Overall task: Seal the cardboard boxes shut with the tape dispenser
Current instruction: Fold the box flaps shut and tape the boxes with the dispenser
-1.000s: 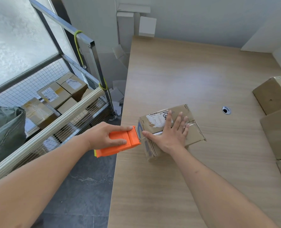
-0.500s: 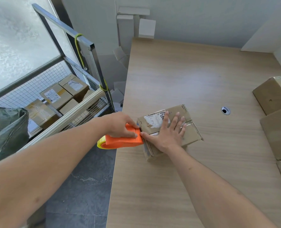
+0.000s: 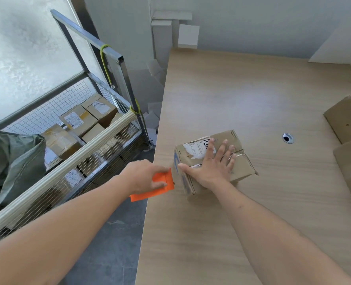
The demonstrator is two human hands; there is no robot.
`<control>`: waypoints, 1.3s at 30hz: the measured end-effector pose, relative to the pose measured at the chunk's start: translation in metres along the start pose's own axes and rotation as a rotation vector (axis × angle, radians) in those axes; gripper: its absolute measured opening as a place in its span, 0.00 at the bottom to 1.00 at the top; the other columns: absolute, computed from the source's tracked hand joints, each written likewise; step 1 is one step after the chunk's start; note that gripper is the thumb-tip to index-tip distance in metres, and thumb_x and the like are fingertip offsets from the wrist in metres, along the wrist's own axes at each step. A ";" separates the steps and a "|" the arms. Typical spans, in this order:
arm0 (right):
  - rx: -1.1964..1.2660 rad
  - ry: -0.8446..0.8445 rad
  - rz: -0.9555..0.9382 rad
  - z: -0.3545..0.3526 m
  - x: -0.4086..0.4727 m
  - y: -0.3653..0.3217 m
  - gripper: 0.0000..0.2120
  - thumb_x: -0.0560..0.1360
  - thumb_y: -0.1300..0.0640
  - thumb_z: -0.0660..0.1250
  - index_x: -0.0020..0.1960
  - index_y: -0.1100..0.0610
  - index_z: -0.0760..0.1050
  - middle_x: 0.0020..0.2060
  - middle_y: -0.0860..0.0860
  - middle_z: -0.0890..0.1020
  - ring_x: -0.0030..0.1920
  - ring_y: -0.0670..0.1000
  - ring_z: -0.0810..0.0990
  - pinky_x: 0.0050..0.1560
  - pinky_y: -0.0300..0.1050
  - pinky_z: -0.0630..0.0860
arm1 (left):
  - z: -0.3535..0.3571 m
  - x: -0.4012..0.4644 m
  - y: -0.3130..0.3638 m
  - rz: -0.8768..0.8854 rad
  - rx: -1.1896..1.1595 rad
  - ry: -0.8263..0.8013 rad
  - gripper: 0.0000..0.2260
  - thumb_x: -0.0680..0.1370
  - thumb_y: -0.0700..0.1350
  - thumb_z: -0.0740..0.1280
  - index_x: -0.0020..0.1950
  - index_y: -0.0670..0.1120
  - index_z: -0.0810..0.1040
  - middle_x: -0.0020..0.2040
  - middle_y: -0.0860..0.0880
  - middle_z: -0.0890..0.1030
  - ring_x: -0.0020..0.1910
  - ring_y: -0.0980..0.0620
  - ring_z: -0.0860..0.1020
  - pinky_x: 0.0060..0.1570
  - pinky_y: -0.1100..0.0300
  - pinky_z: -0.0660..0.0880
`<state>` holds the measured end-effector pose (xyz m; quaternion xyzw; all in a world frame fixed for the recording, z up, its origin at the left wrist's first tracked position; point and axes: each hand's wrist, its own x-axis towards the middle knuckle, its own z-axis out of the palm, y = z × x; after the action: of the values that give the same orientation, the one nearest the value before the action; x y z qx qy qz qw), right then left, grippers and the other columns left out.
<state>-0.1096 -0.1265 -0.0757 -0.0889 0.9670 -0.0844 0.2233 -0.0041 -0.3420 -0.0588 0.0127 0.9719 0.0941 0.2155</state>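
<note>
At table edge: cardboard box [image 3: 213, 161] sits near the wooden table [image 3: 252, 95] left side.
Right hand [image 3: 209, 165]: flat, fingers spread, still pressing the box top.
Left hand [image 3: 143, 175]: grips orange tape dispenser [image 3: 160, 187], now lower against the box's near-left side.

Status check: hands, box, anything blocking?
Left hand grips orange tape dispenser at box side. Right hand flat on box top. Nothing blocking.
</note>
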 end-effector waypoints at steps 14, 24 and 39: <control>-0.243 -0.051 -0.208 -0.003 -0.018 0.009 0.64 0.69 0.34 0.72 0.80 0.59 0.29 0.78 0.64 0.30 0.78 0.68 0.32 0.78 0.67 0.40 | -0.007 -0.041 -0.036 -0.088 -0.533 0.215 0.37 0.79 0.64 0.63 0.81 0.65 0.44 0.44 0.52 0.82 0.41 0.53 0.82 0.46 0.49 0.81; 0.114 -0.312 -0.628 -0.032 -0.012 0.063 0.50 0.65 0.46 0.78 0.81 0.41 0.57 0.81 0.42 0.53 0.81 0.47 0.48 0.81 0.54 0.45 | -0.026 -0.056 0.014 0.102 -0.673 0.331 0.44 0.79 0.37 0.71 0.81 0.66 0.47 0.56 0.59 0.81 0.57 0.58 0.80 0.62 0.55 0.74; 1.202 -0.371 -0.549 -0.073 -0.075 0.067 0.14 0.73 0.58 0.76 0.59 0.55 0.84 0.56 0.51 0.86 0.55 0.54 0.85 0.54 0.47 0.82 | -0.042 -0.062 0.080 0.200 -0.601 0.335 0.45 0.78 0.41 0.72 0.82 0.64 0.45 0.58 0.62 0.80 0.54 0.69 0.78 0.62 0.60 0.72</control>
<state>-0.0854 -0.0365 0.0065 -0.2044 0.6403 -0.6433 0.3665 0.0334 -0.2753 0.0193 0.0283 0.9165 0.3973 0.0371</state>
